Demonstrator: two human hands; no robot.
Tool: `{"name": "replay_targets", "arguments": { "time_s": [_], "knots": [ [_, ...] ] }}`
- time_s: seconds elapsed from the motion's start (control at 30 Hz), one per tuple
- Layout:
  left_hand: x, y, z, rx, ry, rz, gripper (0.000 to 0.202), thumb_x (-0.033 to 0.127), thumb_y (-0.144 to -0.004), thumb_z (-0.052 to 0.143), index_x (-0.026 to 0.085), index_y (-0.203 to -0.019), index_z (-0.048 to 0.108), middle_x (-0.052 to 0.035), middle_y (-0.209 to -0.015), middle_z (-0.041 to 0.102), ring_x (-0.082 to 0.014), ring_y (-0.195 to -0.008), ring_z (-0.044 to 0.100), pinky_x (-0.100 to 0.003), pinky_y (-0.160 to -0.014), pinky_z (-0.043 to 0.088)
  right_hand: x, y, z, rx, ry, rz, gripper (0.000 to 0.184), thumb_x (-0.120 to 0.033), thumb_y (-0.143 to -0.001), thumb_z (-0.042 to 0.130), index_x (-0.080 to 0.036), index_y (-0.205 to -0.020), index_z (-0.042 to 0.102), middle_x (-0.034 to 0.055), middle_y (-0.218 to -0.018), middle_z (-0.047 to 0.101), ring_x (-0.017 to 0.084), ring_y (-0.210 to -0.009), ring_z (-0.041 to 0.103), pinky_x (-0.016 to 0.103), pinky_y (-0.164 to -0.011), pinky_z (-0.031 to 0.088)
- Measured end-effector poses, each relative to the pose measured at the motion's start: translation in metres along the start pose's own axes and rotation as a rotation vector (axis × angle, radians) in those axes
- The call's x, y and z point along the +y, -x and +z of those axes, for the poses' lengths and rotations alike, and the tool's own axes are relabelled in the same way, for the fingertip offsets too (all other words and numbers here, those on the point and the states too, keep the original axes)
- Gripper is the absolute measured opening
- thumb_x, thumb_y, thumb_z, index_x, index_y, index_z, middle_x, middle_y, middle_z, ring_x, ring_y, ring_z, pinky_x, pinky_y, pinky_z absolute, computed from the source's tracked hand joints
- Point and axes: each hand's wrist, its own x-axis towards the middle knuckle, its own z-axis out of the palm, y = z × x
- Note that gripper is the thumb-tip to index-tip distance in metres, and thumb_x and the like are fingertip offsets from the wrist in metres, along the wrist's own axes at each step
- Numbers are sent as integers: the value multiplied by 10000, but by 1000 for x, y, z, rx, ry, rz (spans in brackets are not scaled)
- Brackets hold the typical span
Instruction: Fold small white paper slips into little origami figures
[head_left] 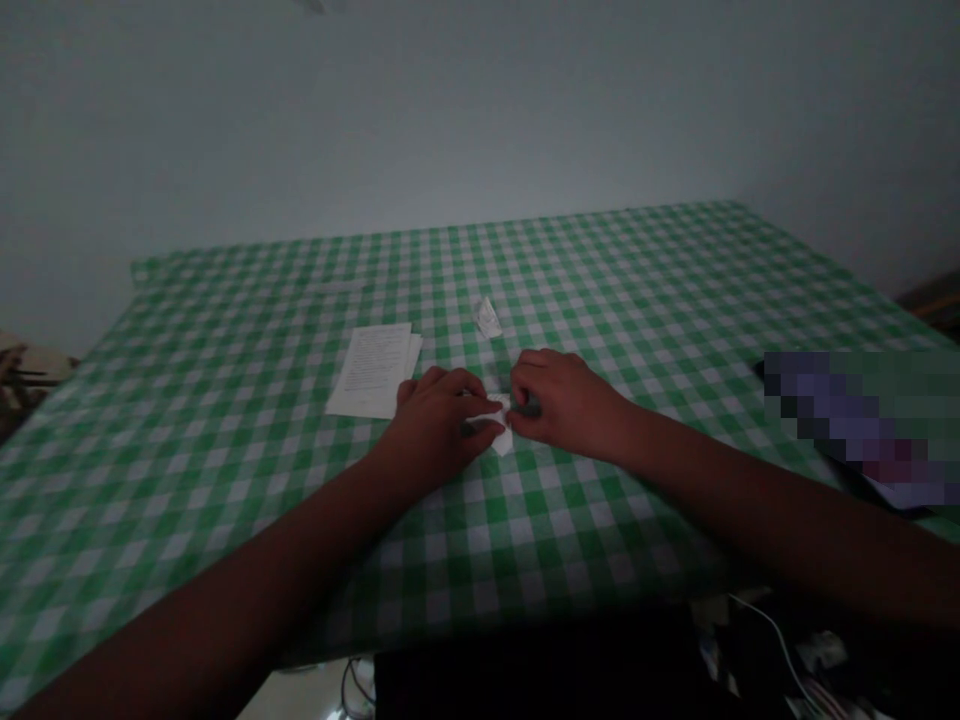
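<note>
**Bare left hand (435,420) and bare right hand (562,400) meet at a small, white, angular paper piece (502,441)**

A green-and-white checked cloth (570,520) covers the table beneath. Thin, flat, white printed sheets (371,368) lie slightly fanned beside the left hand; a creased, roughly triangular white paper scrap (488,318) sits beyond both hands.

The paper piece lies on the cloth between the hands, its lower end tapering to a point, the rest partly covered by fingers. The left thumb and forefinger, slightly parted, touch its left side; the right fingers curl inward, tips at its right edge. Whether either hand pinches it, I cannot tell.
</note>
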Motion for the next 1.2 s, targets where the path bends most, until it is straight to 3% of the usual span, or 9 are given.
{"name": "replay_targets", "arguments": {
  "time_s": [0.2,0.5,0.83,1.1,1.2],
  "knots": [
    [-2,-1,2,10,0,-5,230,394,-833,717,366,-1061,740,-7,-1148,663,-261,-1067,521,-444,-860,335,7,-10,2,73,6,120,178,-271,-790,673,-191,-727,527,14,-845,551,177,-843,525,301,-708,341],
    [-1,-1,-1,-4,5,-2,202,394,-849,699,372,-1045,742,1,-1123,664,-256,-1054,523,-439,-857,343,-4,0,1,28,32,40,192,-294,-793,681,-191,-728,533,13,-851,563,171,-820,527,308,-708,334],
    [-2,-1,-4,-22,7,10,212,382,-858,684,345,-1058,741,-12,-1153,666,-254,-1087,521,-450,-899,340,10,-16,6,116,46,184,204,-314,-811,659,-191,-711,529,19,-850,556,164,-786,513,308,-688,334],
    [-8,-1,-14,-87,52,136,288,217,-864,594,294,-1108,725,-40,-1151,665,-248,-1061,542,-451,-905,387,13,-9,2,143,-72,64,22,-207,-842,584,-186,-848,583,33,-899,598,174,-879,558,303,-763,383],
    [-12,-1,-13,-88,53,141,252,212,-878,596,264,-1088,726,-43,-1105,688,-236,-1044,573,-445,-924,400,12,-7,-1,134,-106,9,87,-173,-849,547,-182,-898,618,40,-929,628,173,-890,573,302,-775,385]
  ]
}}
